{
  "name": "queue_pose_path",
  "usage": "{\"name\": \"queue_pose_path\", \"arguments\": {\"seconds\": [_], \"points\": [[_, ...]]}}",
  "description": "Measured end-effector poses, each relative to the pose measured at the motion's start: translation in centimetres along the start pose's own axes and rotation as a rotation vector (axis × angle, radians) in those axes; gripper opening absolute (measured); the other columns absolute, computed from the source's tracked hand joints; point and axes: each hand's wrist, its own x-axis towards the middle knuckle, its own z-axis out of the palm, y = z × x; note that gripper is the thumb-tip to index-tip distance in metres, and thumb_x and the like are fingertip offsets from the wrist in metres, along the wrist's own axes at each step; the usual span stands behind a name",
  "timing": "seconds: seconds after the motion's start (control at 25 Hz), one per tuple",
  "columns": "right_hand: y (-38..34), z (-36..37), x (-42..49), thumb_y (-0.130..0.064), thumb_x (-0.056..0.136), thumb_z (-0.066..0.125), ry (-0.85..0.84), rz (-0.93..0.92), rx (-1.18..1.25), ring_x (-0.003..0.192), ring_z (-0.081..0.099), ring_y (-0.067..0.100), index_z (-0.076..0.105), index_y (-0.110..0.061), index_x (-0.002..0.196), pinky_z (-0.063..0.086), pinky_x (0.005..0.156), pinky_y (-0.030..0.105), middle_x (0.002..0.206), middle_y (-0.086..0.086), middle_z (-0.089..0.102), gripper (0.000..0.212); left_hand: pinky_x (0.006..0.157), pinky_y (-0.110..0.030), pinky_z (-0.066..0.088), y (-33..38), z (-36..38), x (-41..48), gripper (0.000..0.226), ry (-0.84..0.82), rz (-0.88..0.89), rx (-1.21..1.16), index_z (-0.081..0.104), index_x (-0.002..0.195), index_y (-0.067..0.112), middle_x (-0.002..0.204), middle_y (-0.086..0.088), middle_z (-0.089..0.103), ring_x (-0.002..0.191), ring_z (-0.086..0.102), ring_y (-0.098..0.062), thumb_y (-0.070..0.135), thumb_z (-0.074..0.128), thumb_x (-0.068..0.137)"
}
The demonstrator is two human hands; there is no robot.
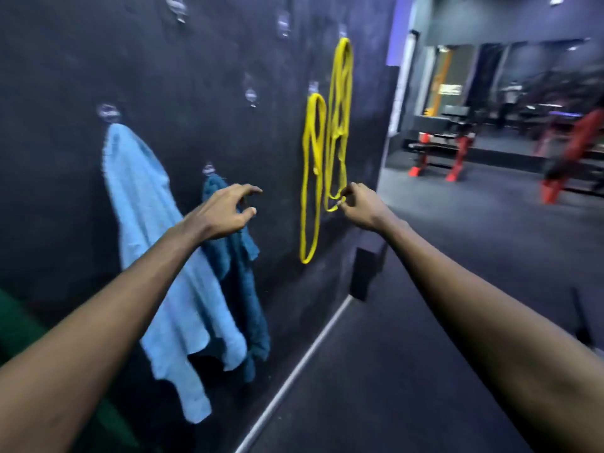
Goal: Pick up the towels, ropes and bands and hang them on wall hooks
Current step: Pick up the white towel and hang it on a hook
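Two yellow bands hang from hooks on the dark wall (pixel 228 60), a lower band (pixel 313 178) and a higher band (pixel 340 119); motion blur smears the clear hooks (pixel 251 94), and the lit sign in the far room is unreadable; the right hand (pixel 358 204) pinches the higher band's bottom loop; the left hand (pixel 222 212) hovers spread and empty before the teal towel (pixel 242 282), beside the light blue towel (pixel 157 230)

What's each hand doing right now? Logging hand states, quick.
Left hand: open, fingers spread, holding nothing, in front of the dark teal towel.
Right hand: fingers pinched on the bottom of the right yellow band.
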Motion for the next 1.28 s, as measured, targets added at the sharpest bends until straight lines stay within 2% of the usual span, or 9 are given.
{"name": "queue_pose_path", "arguments": {"seconds": [0.12, 0.24, 0.52, 0.64, 0.92, 1.28], "points": [[8.7, -3.8, -3.1, -0.029, 0.094, 0.056, -0.055, 0.224, -0.091, 0.129, 0.049, 0.032, 0.051, -0.001, 0.135, 0.038, 0.104, 0.032, 0.139, 0.019, 0.053, 0.049, 0.100, -0.034, 0.042, 3.3, 5.8, 5.8, 0.051, -0.145, 0.057, -0.046, 0.048, 0.139, 0.023, 0.129, -0.005, 0.057, 0.111, 0.058, -0.023, 0.026, 0.062, 0.090], [16.3, -7.2, -5.8, -0.033, 0.095, 0.056, -0.053, 0.382, -0.130, 0.135, 0.045, 0.030, 0.044, -0.002, 0.143, 0.035, 0.108, 0.031, 0.147, 0.017, 0.046, 0.058, 0.101, -0.032, 0.039, 6.9, 11.6, 11.7, 0.055, -0.251, 0.107, -0.082, 0.046, 0.142, 0.020, 0.135, -0.011, 0.055, 0.120, 0.055, -0.027, 0.026, 0.064, 0.090], [31.7, -13.8, -8.6, -0.039, 0.096, 0.057, -0.007, 0.640, -0.158, 0.138, 0.041, 0.031, 0.038, -0.002, 0.147, 0.034, 0.110, 0.035, 0.151, 0.017, 0.041, 0.066, 0.110, -0.033, 0.032, 16.7, 23.1, 25.2, 0.059, -0.331, 0.207, -0.160, 0.043, 0.145, 0.013, 0.144, -0.015, 0.049, 0.134, 0.046, -0.028, 0.024, 0.065, 0.091], [37.7, -16.4, -9.2, -0.042, 0.095, 0.058, 0.026, 0.735, -0.148, 0.137, 0.043, 0.031, 0.039, -0.003, 0.146, 0.035, 0.111, 0.036, 0.150, 0.016, 0.043, 0.067, 0.112, -0.033, 0.031, 20.5, 27.4, 30.4, 0.061, -0.373, 0.231, -0.179, 0.042, 0.146, 0.015, 0.147, -0.012, 0.047, 0.136, 0.043, -0.027, 0.027, 0.065, 0.090], [50.6, -20.9, -8.4, -0.043, 0.092, 0.060, 0.092, 0.898, -0.152, 0.139, 0.041, 0.029, 0.039, -0.007, 0.147, 0.034, 0.112, 0.036, 0.151, 0.013, 0.042, 0.069, 0.112, -0.035, 0.036, 29.4, 39.1, 41.0, 0.061, -0.468, 0.323, -0.270, 0.044, 0.145, 0.018, 0.145, -0.010, 0.049, 0.133, 0.048, -0.025, 0.031, 0.065, 0.089], [65.5, -22.6, -3.1, -0.044, 0.092, 0.061, 0.100, 1.120, -0.163, 0.139, 0.040, 0.031, 0.036, -0.003, 0.148, 0.033, 0.112, 0.035, 0.152, 0.017, 0.040, 0.074, 0.108, -0.034, 0.036, 39.2, 53.6, 57.3, 0.067, -0.607, 0.438, -0.371, 0.041, 0.146, 0.013, 0.146, -0.012, 0.048, 0.132, 0.049, -0.025, 0.032, 0.069, 0.088]]}}
